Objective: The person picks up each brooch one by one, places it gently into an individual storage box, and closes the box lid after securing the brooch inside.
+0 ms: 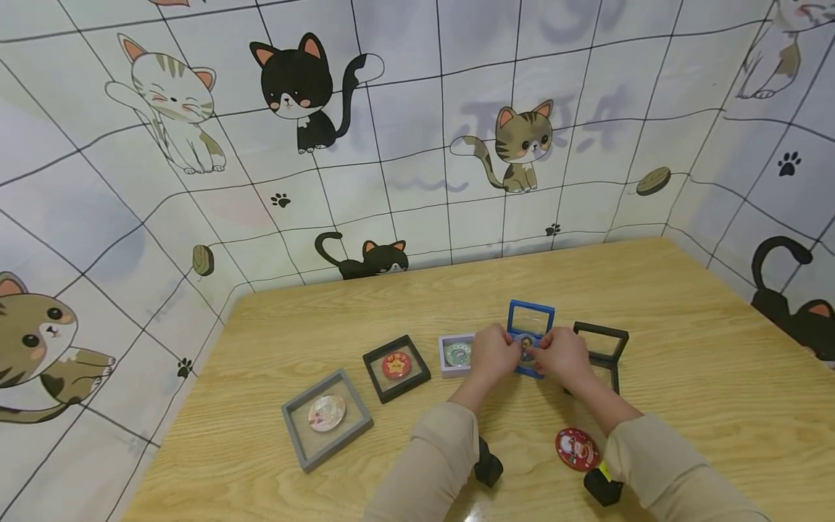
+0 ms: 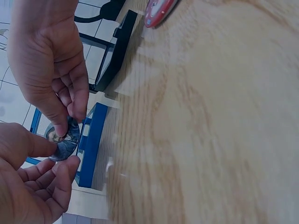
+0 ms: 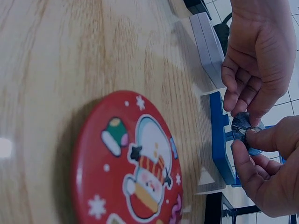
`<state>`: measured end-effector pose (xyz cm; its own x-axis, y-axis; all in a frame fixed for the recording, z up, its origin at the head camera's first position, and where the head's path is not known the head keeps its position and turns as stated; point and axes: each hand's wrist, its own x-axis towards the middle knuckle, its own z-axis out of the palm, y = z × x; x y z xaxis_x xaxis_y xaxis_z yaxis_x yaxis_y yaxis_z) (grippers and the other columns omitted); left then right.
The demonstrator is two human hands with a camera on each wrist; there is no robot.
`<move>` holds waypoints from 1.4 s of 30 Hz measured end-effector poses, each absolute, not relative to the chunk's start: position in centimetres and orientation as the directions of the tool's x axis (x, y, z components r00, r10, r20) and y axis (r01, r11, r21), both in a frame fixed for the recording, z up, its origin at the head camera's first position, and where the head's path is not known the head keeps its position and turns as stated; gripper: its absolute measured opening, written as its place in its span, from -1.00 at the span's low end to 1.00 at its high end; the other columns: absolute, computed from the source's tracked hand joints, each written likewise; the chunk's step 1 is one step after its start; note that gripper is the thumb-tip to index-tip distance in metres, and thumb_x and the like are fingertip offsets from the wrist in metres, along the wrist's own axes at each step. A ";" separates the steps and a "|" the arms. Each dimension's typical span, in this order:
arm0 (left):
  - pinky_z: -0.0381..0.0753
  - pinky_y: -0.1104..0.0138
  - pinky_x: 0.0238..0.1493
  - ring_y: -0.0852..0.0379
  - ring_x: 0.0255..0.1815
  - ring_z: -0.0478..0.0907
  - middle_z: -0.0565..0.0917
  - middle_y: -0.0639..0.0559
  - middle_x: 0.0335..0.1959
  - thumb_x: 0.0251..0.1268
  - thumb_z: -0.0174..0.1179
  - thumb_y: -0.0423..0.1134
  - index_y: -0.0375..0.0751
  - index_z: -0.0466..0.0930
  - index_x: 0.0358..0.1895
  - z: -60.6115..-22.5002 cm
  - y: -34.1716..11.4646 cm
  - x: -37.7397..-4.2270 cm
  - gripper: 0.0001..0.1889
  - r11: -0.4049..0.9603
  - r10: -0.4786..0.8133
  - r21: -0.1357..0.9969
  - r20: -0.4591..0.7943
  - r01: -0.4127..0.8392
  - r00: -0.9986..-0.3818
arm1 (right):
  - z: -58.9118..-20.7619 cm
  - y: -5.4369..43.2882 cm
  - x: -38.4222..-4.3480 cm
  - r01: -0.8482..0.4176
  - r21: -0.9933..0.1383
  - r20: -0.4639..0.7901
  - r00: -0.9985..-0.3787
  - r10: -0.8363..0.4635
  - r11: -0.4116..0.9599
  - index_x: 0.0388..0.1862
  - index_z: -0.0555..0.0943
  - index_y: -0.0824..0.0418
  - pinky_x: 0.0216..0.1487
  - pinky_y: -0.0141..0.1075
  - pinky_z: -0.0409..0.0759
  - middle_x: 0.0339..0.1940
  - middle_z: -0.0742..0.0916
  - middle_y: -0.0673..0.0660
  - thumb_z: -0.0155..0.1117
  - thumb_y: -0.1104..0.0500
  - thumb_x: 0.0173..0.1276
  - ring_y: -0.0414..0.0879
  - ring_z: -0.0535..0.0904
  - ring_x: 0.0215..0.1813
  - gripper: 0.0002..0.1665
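Observation:
A dark blue round badge [image 1: 526,346] with a small figure on it is pinched between both hands. My left hand [image 1: 494,354] grips its left edge, thumb on the face and fingers behind. At the other edge, my right hand [image 1: 566,355] pinches it the same way. Just beneath the badge is a blue display frame [image 2: 91,144], unfolded, with one half upright and the other flat on the table. In the right wrist view the badge [image 3: 242,128] tilts above the frame's flat half. Fingers hide parts of both.
An unfolded black frame [image 1: 601,341] stands to the right. A red snowman badge [image 1: 577,449] lies by my right forearm. Leftward lie a lilac frame [image 1: 446,373], a black frame [image 1: 385,395] and a grey frame [image 1: 296,435], each holding a badge. A cat-patterned wall [image 1: 417,145] borders the wooden table.

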<state>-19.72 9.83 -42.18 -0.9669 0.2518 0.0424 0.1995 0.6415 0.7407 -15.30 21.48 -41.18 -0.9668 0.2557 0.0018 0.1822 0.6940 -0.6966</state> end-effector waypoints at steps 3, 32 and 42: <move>0.23 0.44 -0.73 0.24 -0.71 0.30 0.40 0.13 -0.72 0.04 0.21 -0.26 -0.16 0.45 -0.61 -42.3 9.9 -19.7 -0.83 0.661 0.253 0.720 0.051 0.212 -0.966 | -41.4 21.6 -15.4 0.178 -0.689 0.010 -0.967 0.255 0.703 -0.66 0.48 0.33 -0.67 -0.34 0.39 -0.80 0.60 0.07 0.29 0.24 0.11 -0.13 0.54 -0.70 -0.75; 0.17 0.42 -0.80 0.24 -0.81 0.24 0.34 0.12 -0.79 0.12 0.17 -0.25 -0.13 0.32 -0.69 -42.6 10.6 -19.7 -0.71 0.738 0.246 0.644 0.024 0.203 -0.969 | -42.2 21.6 -16.0 0.141 -0.644 0.021 -0.979 0.201 0.752 -0.86 0.31 0.18 -0.72 -0.36 0.37 -0.91 0.52 0.00 0.24 0.26 0.14 -0.13 0.53 -0.75 -0.55; -0.02 0.46 -0.86 0.27 -0.90 0.01 0.08 0.18 -0.92 0.07 0.13 -0.35 -0.07 0.11 -0.83 -42.6 10.7 -19.9 -0.55 0.735 0.264 0.643 0.023 0.216 -0.964 | -42.3 21.4 -16.1 0.155 -0.647 0.004 -0.978 0.207 0.746 -0.87 0.27 0.15 -0.72 -0.36 0.40 -0.92 0.50 0.00 0.24 0.25 0.15 -0.13 0.54 -0.74 -0.51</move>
